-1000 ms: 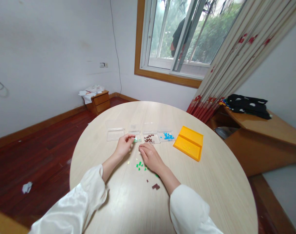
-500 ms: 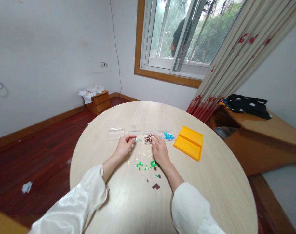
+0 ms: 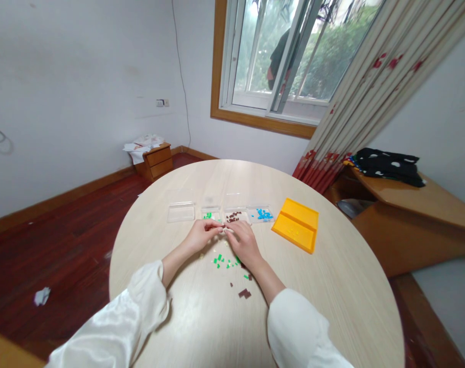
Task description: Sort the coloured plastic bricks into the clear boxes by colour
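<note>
My left hand (image 3: 202, 236) and my right hand (image 3: 243, 241) meet fingertip to fingertip over the round wooden table (image 3: 332, 286), just in front of a row of small clear boxes. Both hands are pinched; what they hold is too small to make out. Behind them one box holds green pieces (image 3: 208, 215), one brown pieces (image 3: 233, 216), one blue pieces (image 3: 263, 214). An empty clear box (image 3: 180, 211) stands at the left. Loose green pieces (image 3: 221, 261) and a few pale ones lie under my hands. Two brown pieces (image 3: 244, 293) lie nearer me.
A yellow tray (image 3: 297, 224) lies at the right of the boxes. A low wooden bench with dark cloth (image 3: 389, 164) stands at the right by a curtain. A small drawer unit (image 3: 156, 159) stands against the far wall. A person shows outside the window (image 3: 278, 51).
My right hand came back from the brown box to the left. My left hand drew back from the green box. Their fingertips now meet.
</note>
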`<action>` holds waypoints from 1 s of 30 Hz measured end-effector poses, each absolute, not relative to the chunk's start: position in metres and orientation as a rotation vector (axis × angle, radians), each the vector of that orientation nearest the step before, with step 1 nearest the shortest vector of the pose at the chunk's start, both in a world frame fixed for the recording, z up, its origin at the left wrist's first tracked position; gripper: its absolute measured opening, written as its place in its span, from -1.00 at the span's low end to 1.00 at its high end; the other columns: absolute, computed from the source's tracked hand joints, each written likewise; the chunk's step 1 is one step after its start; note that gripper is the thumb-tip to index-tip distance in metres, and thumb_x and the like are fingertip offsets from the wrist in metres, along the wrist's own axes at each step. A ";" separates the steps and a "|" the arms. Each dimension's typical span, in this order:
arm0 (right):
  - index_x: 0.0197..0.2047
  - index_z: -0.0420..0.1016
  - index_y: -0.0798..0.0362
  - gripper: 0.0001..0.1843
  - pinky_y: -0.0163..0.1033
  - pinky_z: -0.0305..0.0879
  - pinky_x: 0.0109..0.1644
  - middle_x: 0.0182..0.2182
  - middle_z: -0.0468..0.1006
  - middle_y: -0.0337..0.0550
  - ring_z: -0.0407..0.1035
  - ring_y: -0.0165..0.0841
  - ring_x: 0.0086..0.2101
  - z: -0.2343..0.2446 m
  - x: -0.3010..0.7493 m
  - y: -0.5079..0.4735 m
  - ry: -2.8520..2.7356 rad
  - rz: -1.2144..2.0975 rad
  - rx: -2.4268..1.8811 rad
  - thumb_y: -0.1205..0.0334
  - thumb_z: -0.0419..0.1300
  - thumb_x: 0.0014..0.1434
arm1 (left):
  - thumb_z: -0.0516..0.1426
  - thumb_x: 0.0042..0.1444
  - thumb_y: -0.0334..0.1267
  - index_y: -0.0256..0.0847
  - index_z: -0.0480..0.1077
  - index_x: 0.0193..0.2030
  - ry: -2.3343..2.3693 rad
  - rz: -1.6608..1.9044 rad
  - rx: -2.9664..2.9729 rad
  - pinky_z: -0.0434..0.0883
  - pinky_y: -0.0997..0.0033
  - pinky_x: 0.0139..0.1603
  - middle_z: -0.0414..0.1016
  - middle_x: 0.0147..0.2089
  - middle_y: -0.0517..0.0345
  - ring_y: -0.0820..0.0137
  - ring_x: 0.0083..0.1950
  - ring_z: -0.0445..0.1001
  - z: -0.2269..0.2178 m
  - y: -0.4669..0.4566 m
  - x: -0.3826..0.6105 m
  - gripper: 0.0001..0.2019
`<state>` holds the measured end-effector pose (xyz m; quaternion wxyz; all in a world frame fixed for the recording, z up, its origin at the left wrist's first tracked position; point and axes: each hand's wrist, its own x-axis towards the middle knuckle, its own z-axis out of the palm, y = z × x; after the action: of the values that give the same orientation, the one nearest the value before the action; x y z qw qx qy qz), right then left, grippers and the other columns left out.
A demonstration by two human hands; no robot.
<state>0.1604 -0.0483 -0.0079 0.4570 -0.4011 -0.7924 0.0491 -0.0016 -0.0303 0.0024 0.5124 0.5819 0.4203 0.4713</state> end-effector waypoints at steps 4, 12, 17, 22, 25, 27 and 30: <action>-0.17 0.50 0.02 -0.82 -0.10 0.27 -0.15 -0.32 0.56 -0.10 0.35 -0.26 -0.26 -0.006 0.160 -0.050 -1.944 0.125 -0.997 0.24 0.10 0.20 | 0.25 -0.15 -0.12 -0.30 0.54 -0.42 0.972 1.068 1.473 0.35 0.39 -0.30 0.57 -0.41 0.03 0.37 -0.39 0.45 0.004 -0.033 -0.002 -0.74; -0.29 0.51 0.02 -0.83 -0.15 0.27 -0.19 -0.40 0.56 -0.12 0.37 -0.29 -0.33 -0.004 0.164 -0.048 -1.831 0.117 -1.045 0.20 0.10 0.19 | 0.22 -0.12 -0.06 -0.29 0.50 -0.49 1.041 1.086 1.482 0.30 0.45 -0.39 0.50 -0.52 0.11 0.43 -0.47 0.38 0.002 -0.030 -0.003 -0.72; -0.29 0.51 0.03 -0.80 -0.08 0.18 -0.09 -0.34 0.55 -0.12 0.35 -0.26 -0.25 -0.008 0.180 -0.031 -1.605 -0.079 -1.244 0.16 0.08 0.20 | 0.22 -0.16 -0.06 -0.28 0.43 -0.54 1.080 1.106 1.436 0.23 0.48 -0.46 0.42 -0.58 0.18 0.48 -0.53 0.31 0.005 -0.031 -0.001 -0.73; -0.32 0.55 0.01 -0.75 0.00 0.08 -0.02 -0.22 0.46 -0.06 0.25 -0.20 -0.15 -0.018 0.190 -0.017 -1.419 -0.159 -1.442 0.10 0.08 0.19 | 0.19 -0.13 -0.11 -0.26 0.41 -0.56 1.082 1.095 1.479 0.18 0.50 -0.50 0.36 -0.61 0.23 0.51 -0.55 0.25 0.005 -0.035 0.003 -0.77; -0.28 0.55 -0.01 -0.74 0.03 0.06 0.00 -0.16 0.43 -0.04 0.21 -0.18 -0.12 -0.024 0.192 -0.013 -1.410 -0.153 -1.481 0.09 0.07 0.18 | 0.16 -0.09 -0.14 -0.27 0.40 -0.56 1.097 1.071 1.559 0.14 0.51 -0.52 0.32 -0.62 0.24 0.53 -0.57 0.20 0.003 -0.038 0.006 -0.78; -0.24 0.55 -0.02 -0.73 0.04 0.06 0.00 -0.13 0.42 -0.04 0.20 -0.17 -0.11 -0.028 0.192 -0.012 -1.433 -0.154 -1.479 0.09 0.06 0.19 | 0.14 -0.07 -0.19 -0.28 0.42 -0.55 1.107 1.048 1.649 0.14 0.51 -0.51 0.33 -0.61 0.23 0.52 -0.56 0.20 0.002 -0.041 0.009 -0.81; -0.19 0.54 -0.01 -0.72 0.06 0.06 0.01 -0.13 0.42 -0.02 0.20 -0.16 -0.11 -0.030 0.192 -0.011 -1.468 -0.132 -1.469 0.12 0.04 0.20 | 0.12 -0.02 -0.28 -0.28 0.46 -0.48 1.104 0.984 1.810 0.19 0.51 -0.48 0.39 -0.56 0.20 0.50 -0.53 0.24 0.001 -0.048 0.013 -0.86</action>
<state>0.1918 -0.0105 -0.0296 0.5056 -0.6091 -0.6086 -0.0549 0.0132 -0.0478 0.0015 0.3914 0.7126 0.4346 0.3875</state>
